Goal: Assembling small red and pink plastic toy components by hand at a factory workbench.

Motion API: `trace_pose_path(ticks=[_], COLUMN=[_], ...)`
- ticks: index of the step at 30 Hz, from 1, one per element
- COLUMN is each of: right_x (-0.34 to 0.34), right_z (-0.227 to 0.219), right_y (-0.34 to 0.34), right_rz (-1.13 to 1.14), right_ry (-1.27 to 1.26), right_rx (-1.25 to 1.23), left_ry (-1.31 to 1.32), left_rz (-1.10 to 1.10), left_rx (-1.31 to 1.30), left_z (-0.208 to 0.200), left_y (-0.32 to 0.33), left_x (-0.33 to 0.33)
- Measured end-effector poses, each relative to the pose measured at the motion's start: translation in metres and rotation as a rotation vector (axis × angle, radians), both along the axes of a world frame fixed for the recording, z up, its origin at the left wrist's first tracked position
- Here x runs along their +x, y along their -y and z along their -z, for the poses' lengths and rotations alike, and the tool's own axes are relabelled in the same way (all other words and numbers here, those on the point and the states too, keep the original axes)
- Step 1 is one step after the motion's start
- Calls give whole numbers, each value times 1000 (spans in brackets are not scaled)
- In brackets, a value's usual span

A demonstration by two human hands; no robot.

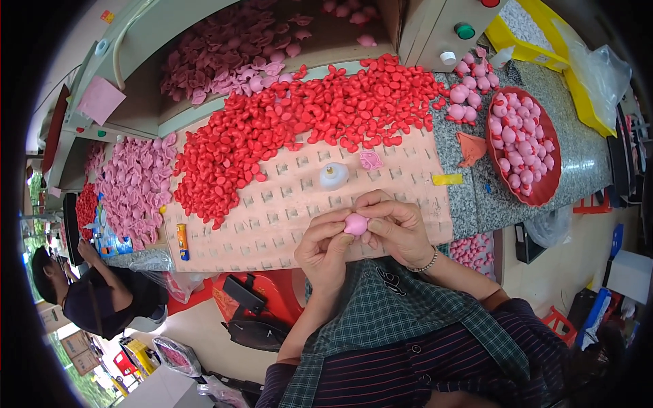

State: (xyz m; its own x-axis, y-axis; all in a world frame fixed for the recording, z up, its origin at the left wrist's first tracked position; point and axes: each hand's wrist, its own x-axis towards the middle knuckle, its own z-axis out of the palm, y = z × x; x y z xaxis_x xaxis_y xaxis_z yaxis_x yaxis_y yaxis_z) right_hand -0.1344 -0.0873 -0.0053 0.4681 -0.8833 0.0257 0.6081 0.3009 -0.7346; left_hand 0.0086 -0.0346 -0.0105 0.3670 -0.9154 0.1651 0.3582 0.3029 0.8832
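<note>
A small round pink plastic piece (356, 224) is pinched between my two hands, just above the near edge of the mat. My left hand (322, 248) grips its left side with thumb and fingers. My right hand (401, 231) closes on its right side, a beaded bracelet on that wrist. Fingertips hide parts of the piece. Beyond my hands, a whitish translucent dome with a pointed tip (333, 175) stands on the peach patterned mat (286, 234). A flat pink piece (371, 160) lies next to the dome.
Red glossy pieces (306, 109) pile across the mat's far side, pink shells (136, 180) at the left. At the right stands a red bowl (552, 163) of pink balls with red parts. A glue-like tube (183, 241) lies at left. Another person (95, 292) works at far left.
</note>
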Motion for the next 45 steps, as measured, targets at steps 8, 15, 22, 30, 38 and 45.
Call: trace_pose_path(ticks=[8, 15, 22, 30, 38, 45], right_x=[1, 2, 6, 5, 8, -4], right_z=[0, 1, 2, 3, -3, -20], right_y=[-1, -1, 0, -1, -3, -1], right_rz=[24, 47, 87, 70, 87, 164], right_ry=[22, -95, -118, -145, -137, -279], right_rx=[-26, -135, -210, -204, -242, -223], left_ry=[198, 50, 115, 122, 251, 165], left_rz=[-19, 27, 11, 12, -30, -18], left_rx=[-3, 15, 18, 5, 56, 121], left_z=[-1, -6, -11, -10, -11, -25], left_y=[0, -1, 0, 1, -2, -2], left_x=[2, 1, 0, 1, -1, -5])
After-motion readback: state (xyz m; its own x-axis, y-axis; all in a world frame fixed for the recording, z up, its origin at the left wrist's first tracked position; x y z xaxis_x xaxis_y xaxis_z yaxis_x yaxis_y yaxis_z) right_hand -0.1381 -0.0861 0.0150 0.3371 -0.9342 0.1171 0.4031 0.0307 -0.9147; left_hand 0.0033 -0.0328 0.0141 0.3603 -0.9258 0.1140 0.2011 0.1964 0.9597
